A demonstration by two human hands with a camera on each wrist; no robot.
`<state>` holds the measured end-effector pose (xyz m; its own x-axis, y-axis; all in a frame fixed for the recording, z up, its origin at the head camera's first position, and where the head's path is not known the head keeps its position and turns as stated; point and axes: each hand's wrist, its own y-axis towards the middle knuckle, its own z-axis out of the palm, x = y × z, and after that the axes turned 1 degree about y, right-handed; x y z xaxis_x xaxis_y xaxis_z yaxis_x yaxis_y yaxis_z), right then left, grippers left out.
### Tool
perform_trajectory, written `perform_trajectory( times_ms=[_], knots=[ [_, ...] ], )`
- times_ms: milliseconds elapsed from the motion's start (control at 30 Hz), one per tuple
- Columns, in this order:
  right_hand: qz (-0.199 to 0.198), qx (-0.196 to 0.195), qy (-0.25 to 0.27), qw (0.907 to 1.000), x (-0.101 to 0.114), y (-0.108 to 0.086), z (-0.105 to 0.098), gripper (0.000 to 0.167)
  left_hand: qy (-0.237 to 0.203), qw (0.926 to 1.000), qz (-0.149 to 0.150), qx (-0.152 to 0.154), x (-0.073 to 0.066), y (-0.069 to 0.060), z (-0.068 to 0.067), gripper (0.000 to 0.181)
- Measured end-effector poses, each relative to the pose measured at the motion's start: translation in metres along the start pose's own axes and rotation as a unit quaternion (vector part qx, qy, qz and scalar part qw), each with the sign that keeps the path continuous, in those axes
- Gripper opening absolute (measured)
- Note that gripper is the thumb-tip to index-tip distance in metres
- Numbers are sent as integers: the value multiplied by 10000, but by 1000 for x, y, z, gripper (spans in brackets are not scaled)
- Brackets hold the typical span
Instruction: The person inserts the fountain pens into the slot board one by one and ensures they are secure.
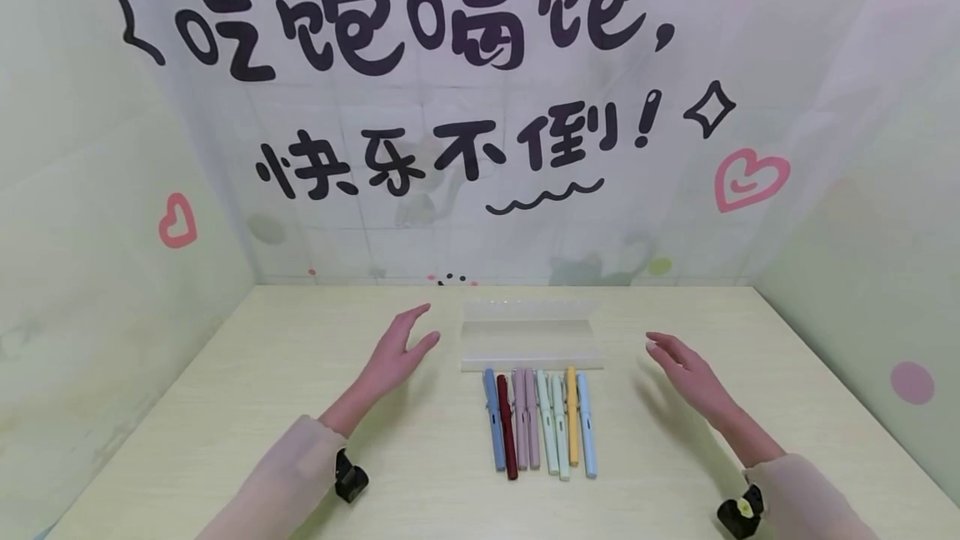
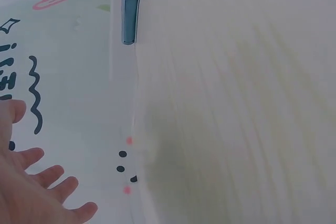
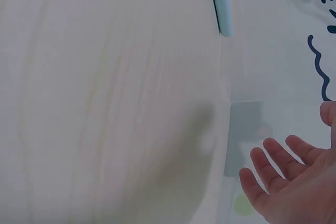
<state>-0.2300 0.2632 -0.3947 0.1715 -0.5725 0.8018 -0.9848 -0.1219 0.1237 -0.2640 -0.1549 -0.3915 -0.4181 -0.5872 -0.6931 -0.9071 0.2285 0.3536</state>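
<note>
Several capped pens lie side by side on the table, among them a blue pen (image 1: 494, 420), a dark red pen (image 1: 507, 427), a yellow pen (image 1: 572, 417) and a light blue pen (image 1: 587, 425). Just behind them sits a clear plastic pen holder (image 1: 528, 332). My left hand (image 1: 396, 352) hovers to the left of the holder, fingers relaxed, touching nothing. On the other side my right hand (image 1: 686, 372) is also raised, fingers loose and holding nothing. The left wrist view shows the blue pen (image 2: 130, 19); the right wrist view shows the light blue pen (image 3: 222, 6).
The pale wooden table (image 1: 420, 490) is enclosed by a printed cloth (image 1: 450, 240) at the back and both sides. A black wrist camera (image 1: 350, 477) is strapped to the left wrist, another black camera (image 1: 741, 513) to the right.
</note>
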Motion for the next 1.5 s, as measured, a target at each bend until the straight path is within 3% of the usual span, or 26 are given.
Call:
perform_trajectory(
  times_ms=[200, 533, 700, 1167, 1500],
  knots=[
    [-43, 243, 388, 9989, 1, 4, 15, 48, -44, 9998, -209, 28, 2, 5, 4, 57],
    [485, 705, 663, 9941, 9, 12, 41, 44, -131, 9994, -298, -154, 3, 21, 11, 45],
    [644, 833, 513, 9931, 10, 15, 50, 40, -176, 9993, -296, -145, 1, 29, 18, 42],
    [771, 671, -319, 9943, 20, 21, 68, 38, -156, 9985, -493, -205, -1, 47, 32, 40],
    [307, 813, -825, 9928, 20, 22, 73, 36, -322, 9972, -595, -307, -2, 53, 38, 31]
  ],
)
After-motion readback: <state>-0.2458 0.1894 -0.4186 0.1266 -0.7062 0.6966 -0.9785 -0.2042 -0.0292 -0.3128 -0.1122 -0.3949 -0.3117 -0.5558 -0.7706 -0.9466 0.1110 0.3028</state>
